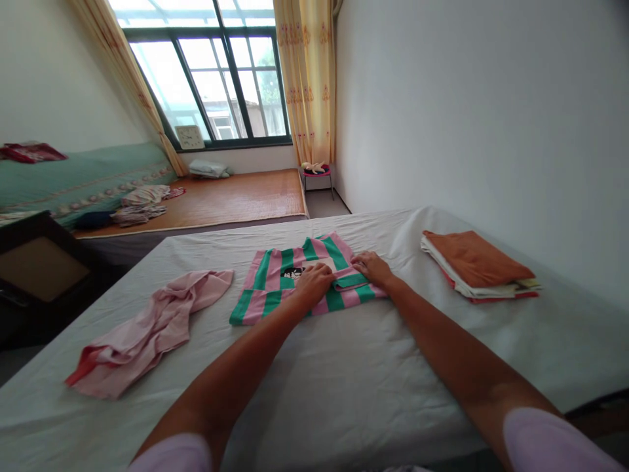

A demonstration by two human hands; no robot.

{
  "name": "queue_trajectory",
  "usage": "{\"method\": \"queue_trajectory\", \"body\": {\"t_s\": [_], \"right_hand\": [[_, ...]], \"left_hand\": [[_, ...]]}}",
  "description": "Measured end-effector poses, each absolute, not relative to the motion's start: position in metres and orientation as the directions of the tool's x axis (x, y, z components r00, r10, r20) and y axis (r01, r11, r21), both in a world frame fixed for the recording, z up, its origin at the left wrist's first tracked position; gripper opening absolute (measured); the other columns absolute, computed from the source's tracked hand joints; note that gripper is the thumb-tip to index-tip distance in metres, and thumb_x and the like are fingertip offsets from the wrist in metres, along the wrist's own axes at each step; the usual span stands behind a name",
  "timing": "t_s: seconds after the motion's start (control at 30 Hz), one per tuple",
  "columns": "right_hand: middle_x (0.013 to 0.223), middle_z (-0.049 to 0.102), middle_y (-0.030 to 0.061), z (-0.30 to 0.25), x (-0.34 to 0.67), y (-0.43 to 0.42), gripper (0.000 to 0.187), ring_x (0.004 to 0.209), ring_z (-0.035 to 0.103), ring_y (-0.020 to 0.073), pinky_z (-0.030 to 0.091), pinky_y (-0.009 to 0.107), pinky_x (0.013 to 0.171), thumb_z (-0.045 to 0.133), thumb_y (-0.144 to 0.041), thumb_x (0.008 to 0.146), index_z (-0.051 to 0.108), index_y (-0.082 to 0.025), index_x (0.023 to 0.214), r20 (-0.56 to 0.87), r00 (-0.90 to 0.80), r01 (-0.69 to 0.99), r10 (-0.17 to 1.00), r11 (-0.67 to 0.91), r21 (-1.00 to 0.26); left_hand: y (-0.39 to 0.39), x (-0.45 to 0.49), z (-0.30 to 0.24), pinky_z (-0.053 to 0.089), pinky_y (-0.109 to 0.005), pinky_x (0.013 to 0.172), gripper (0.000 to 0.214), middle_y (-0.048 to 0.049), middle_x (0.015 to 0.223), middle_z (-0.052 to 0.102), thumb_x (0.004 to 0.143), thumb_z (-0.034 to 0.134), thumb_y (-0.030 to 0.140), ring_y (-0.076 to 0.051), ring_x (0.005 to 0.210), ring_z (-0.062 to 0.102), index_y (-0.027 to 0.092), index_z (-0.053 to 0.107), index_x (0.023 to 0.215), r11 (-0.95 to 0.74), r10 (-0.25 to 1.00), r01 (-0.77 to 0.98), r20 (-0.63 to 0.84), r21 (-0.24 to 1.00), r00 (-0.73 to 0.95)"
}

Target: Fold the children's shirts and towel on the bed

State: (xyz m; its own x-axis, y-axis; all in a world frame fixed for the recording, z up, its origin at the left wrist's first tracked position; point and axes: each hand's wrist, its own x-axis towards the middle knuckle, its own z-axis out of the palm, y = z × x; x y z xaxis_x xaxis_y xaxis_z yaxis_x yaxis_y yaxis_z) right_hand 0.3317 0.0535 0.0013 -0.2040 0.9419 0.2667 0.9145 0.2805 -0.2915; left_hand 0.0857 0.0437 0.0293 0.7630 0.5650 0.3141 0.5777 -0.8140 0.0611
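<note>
A T-shirt [260, 298] with pink and green stripes lies spread on the white sheet before me, a dark printed picture on its chest. Its right sleeve is turned inward over the body. My left hand [314, 283] rests on the middle of the shirt beside the print, fingers laid on the cloth. At the shirt's right side, my right hand [372, 266] has its fingers closed on the fabric by the folded sleeve. The fingertips of both hands are partly hidden.
A crumpled pink garment [152, 328] lies on the left of the sheet [319, 387]. A stack of folded clothes [479, 262], orange on top, sits to the right near the wall. Behind are a mat-covered bed [240, 193], a small stool [317, 172] and a dark cabinet [42, 269].
</note>
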Motion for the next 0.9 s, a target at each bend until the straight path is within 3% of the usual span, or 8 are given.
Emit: {"method": "queue_trajectory", "body": {"t_s": [0.07, 0.2, 0.33, 0.4, 0.63, 0.73, 0.8, 0.9], "right_hand": [[0.112, 0.066, 0.0063, -0.002, 0.335, 0.051, 0.023, 0.105, 0.055, 0.0214, 0.040, 0.034, 0.097, 0.054, -0.034, 0.090, 0.070, -0.023, 0.103, 0.294, -0.155, 0.920, 0.943, 0.246, -0.305], [0.117, 0.065, 0.0084, 0.006, 0.326, 0.043, 0.023, 0.111, 0.052, 0.0248, 0.041, 0.036, 0.096, 0.053, -0.027, 0.090, 0.069, -0.024, 0.106, 0.342, -0.144, 0.937, 0.928, 0.239, -0.255], [0.125, 0.063, 0.0052, 0.008, 0.302, 0.033, 0.032, 0.120, 0.049, 0.0221, 0.038, 0.037, 0.101, 0.045, -0.024, 0.092, 0.065, -0.027, 0.117, 0.311, -0.433, 0.835, 0.846, 0.506, -0.215], [0.123, 0.064, 0.0027, 0.003, 0.297, 0.033, 0.031, 0.122, 0.049, 0.0213, 0.035, 0.038, 0.105, 0.046, -0.030, 0.093, 0.064, -0.030, 0.119, 0.258, -0.474, 0.814, 0.842, 0.531, -0.237], [0.116, 0.066, 0.0098, 0.007, 0.325, 0.075, 0.031, 0.108, 0.058, 0.0220, 0.042, 0.034, 0.096, 0.048, -0.028, 0.090, 0.064, -0.019, 0.115, 0.272, 0.032, 0.924, 0.962, 0.076, -0.376], [0.113, 0.067, 0.0116, 0.012, 0.322, 0.095, 0.032, 0.113, 0.054, 0.0279, 0.042, 0.039, 0.095, 0.062, -0.036, 0.081, 0.068, -0.018, 0.107, 0.190, 0.090, 0.941, 0.978, -0.021, -0.338], [0.112, 0.067, 0.0090, 0.012, 0.310, 0.103, 0.028, 0.112, 0.055, 0.0262, 0.042, 0.037, 0.095, 0.066, -0.027, 0.076, 0.069, -0.021, 0.103, 0.175, -0.016, 0.939, 0.984, 0.075, -0.336], [0.113, 0.067, 0.0045, 0.008, 0.287, 0.107, 0.031, 0.109, 0.058, 0.0200, 0.041, 0.031, 0.097, 0.059, -0.008, 0.073, 0.069, -0.022, 0.099, 0.262, -0.329, 0.834, 0.907, 0.409, -0.370]], "left_hand": [[0.041, 0.083, 0.028, 0.039, -0.040, 0.093, 0.021, -0.0088, 0.101, 0.064, 0.090, 0.052, 0.023, -0.025, 0.106, 0.051, 0.021, 0.070, 0.099, -0.819, 0.556, 0.573, 0.293, 0.035, 0.777], [0.032, 0.068, 0.025, 0.039, -0.037, 0.095, 0.028, -0.0079, 0.115, 0.062, 0.093, 0.046, 0.024, -0.022, 0.111, 0.051, 0.023, 0.066, 0.112, -0.818, 0.569, 0.568, 0.278, 0.093, 0.774], [0.029, 0.052, 0.013, 0.033, -0.040, 0.105, 0.040, -0.0069, 0.134, 0.053, 0.095, 0.043, 0.036, -0.023, 0.126, 0.043, 0.027, 0.052, 0.133, -0.827, 0.562, 0.546, 0.252, 0.136, 0.788], [0.030, 0.046, 0.006, 0.028, -0.043, 0.109, 0.046, -0.0071, 0.142, 0.046, 0.096, 0.039, 0.039, -0.023, 0.131, 0.038, 0.028, 0.043, 0.141, -0.822, 0.569, 0.545, 0.226, 0.162, 0.791], [0.027, 0.039, 0.002, 0.025, -0.044, 0.112, 0.046, -0.0043, 0.147, 0.041, 0.097, 0.033, 0.042, -0.023, 0.135, 0.034, 0.029, 0.042, 0.141, -0.804, 0.593, 0.552, 0.229, 0.219, 0.772], [0.026, 0.039, 0.003, 0.025, -0.042, 0.112, 0.046, -0.0026, 0.147, 0.042, 0.097, 0.035, 0.042, -0.023, 0.135, 0.034, 0.030, 0.043, 0.140, -0.800, 0.599, 0.558, 0.240, 0.221, 0.764], [0.026, 0.038, 0.002, 0.025, -0.042, 0.112, 0.046, -0.0015, 0.147, 0.042, 0.096, 0.035, 0.041, -0.022, 0.135, 0.034, 0.032, 0.042, 0.141, -0.799, 0.600, 0.556, 0.247, 0.227, 0.761], [0.027, 0.038, 0.001, 0.025, -0.042, 0.112, 0.046, -0.0008, 0.147, 0.042, 0.096, 0.036, 0.040, -0.022, 0.135, 0.035, 0.033, 0.042, 0.141, -0.801, 0.597, 0.550, 0.248, 0.236, 0.763]]}}
